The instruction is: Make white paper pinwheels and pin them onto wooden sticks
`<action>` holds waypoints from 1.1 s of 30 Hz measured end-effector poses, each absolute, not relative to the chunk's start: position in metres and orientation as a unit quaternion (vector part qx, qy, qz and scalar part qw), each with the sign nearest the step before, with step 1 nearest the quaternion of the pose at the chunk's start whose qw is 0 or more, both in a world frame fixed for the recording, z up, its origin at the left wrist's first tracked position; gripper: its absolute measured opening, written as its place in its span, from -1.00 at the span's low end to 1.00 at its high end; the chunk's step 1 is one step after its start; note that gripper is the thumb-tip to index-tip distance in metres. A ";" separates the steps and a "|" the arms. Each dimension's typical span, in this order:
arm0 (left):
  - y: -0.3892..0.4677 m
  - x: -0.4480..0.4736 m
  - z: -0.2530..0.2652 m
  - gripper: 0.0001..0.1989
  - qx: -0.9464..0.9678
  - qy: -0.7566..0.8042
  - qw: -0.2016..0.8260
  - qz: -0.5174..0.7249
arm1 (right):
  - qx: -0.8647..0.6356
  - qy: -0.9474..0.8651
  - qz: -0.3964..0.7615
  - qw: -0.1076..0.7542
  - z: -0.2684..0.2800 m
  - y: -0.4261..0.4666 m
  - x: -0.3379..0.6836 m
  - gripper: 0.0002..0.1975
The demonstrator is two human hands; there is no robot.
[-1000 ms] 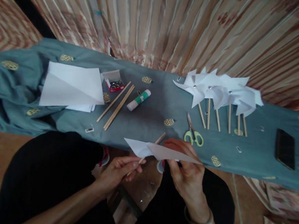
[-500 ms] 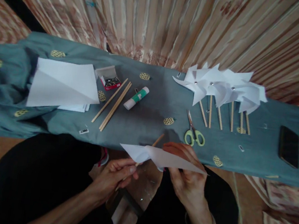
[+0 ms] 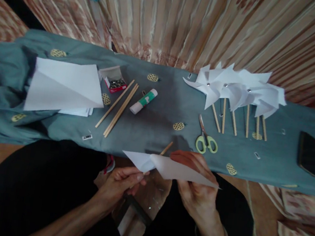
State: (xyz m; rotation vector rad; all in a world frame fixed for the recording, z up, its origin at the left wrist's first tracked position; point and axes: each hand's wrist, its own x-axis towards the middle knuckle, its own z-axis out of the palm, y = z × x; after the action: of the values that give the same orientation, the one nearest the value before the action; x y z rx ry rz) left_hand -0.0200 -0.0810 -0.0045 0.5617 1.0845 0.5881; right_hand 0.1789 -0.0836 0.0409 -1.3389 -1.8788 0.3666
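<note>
A white paper pinwheel (image 3: 179, 168) is held over my lap, just in front of the table edge, its blades seen nearly edge-on. My left hand (image 3: 126, 182) is closed round its wooden stick (image 3: 166, 148), whose far end sticks out behind the paper. On the other side, my right hand (image 3: 198, 182) grips the pinwheel's paper, with fingers behind and thumb below; the blade partly hides them. Green-handled scissors (image 3: 206, 140) lie on the cloth just beyond the right hand. Whether a pin sits at the pinwheel's centre is hidden.
On the blue-green cloth (image 3: 165, 107) lie white paper sheets (image 3: 65, 85), an open box of metal pins (image 3: 117, 83), several wooden sticks (image 3: 121, 111) and a glue stick (image 3: 143, 101). Several finished-looking pinwheels (image 3: 234, 88) lie at the back right, a phone (image 3: 309, 153) farther right.
The pinwheel has turned slightly, its blades a little lower and wider in view. Both hands keep their hold. The camera view has shifted slightly.
</note>
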 end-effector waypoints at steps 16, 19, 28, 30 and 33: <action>-0.091 -0.014 -0.015 -0.69 0.186 0.550 0.769 0.268 | -0.529 -0.754 0.156 0.358 0.030 -0.084 0.177 -0.76; -0.092 -0.016 -0.016 -0.71 0.182 0.545 0.776 0.261 | -0.539 -0.755 0.161 0.336 0.029 -0.088 0.178 -0.74; -0.092 -0.018 -0.016 -0.79 0.198 0.544 0.781 0.235 | -0.540 -0.757 0.180 0.320 0.024 -0.096 0.184 -0.68; -0.092 -0.018 -0.016 -0.80 0.196 0.547 0.781 0.229 | -0.543 -0.752 0.190 0.322 0.023 -0.096 0.185 -0.71; -0.092 -0.018 -0.017 -0.79 0.193 0.547 0.780 0.234 | -0.543 -0.750 0.196 0.323 0.023 -0.095 0.186 -0.73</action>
State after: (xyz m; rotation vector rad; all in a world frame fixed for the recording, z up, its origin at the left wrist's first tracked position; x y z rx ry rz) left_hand -0.0176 -0.0919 -0.0168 0.4178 1.1815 0.5058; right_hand 0.1856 -0.0955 0.0225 -1.4254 -1.9688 0.5139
